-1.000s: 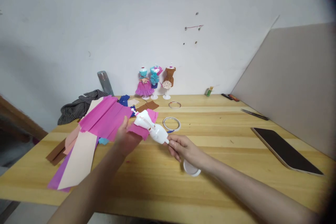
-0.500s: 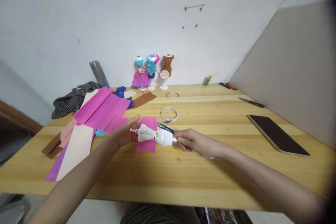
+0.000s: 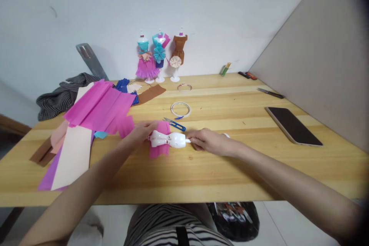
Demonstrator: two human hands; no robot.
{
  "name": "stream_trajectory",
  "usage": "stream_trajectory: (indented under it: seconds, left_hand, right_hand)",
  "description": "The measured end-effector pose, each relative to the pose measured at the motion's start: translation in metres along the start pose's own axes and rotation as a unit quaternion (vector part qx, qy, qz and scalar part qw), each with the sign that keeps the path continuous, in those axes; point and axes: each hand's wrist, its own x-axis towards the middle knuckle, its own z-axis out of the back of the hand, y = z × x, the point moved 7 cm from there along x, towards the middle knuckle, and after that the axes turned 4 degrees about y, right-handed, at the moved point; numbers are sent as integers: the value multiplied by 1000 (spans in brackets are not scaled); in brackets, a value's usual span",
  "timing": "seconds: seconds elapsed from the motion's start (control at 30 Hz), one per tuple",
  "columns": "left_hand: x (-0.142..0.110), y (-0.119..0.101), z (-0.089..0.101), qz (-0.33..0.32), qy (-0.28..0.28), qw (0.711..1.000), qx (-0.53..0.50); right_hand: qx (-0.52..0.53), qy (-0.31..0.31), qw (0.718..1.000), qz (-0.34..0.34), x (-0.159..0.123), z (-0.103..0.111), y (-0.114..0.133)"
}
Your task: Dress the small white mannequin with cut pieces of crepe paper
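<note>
Centrally, one white miniature dress form (image 3: pixel 173 140) is held horizontally across one pink crepe strip (image 3: pixel 159 151), over the wooden tabletop (image 3: pixel 198 178); contact with the wood cannot be told. Right hand (image 3: pixel 206 141): fingers clamped on the form's lower stem. Left hand (image 3: pixel 142 130): at the neck end; whether its fingers grip cannot be told. Just beyond: one blue-handled thread snips (image 3: pixel 178 126) and two rings (image 3: pixel 181 103). Left: one pile of crepe sheets (image 3: pixel 98 103). Right: one dark-faced tablet (image 3: pixel 292 126). Rear: three dressed forms (image 3: pixel 159 54), upright near the white wall (image 3: pixel 115 11). Below: tiled floor (image 3: pixel 271 217), one black-lined container (image 3: pixel 250 226).
</note>
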Motion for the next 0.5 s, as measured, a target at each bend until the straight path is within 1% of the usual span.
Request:
stream_trajectory:
  seconds: [0.07,0.13,0.2,0.23,0.3,0.37,0.43,0.5]
  left_hand:
    - [1,-11,7,-40,-39,994,92]
    - [-2,-25,16,-94,-99,972,193]
    - [-6,-34,20,-138,-136,950,243]
    - [-8,-36,20,-154,-133,948,243]
    - [-10,-38,15,-185,-95,949,238]
    - [-14,-39,8,-223,-58,943,242]
    - [-18,-40,4,-255,-45,933,248]
    - [-19,-41,2,-270,-45,926,262]
  right_hand:
    - [-34,-2,999,-20,-1,0,-1]
    - [-70,-19,997,-31,-2,1,-1]
    - [-103,-54,993,-25,-4,3,1]
    - [-119,-73,990,-23,-5,4,3]
    - [-159,-109,981,-34,-8,6,7]
    - [-193,-143,970,-45,-9,7,12]
    - [-200,-173,964,-28,-8,8,21]
    - [-183,-197,963,6,-3,10,28]
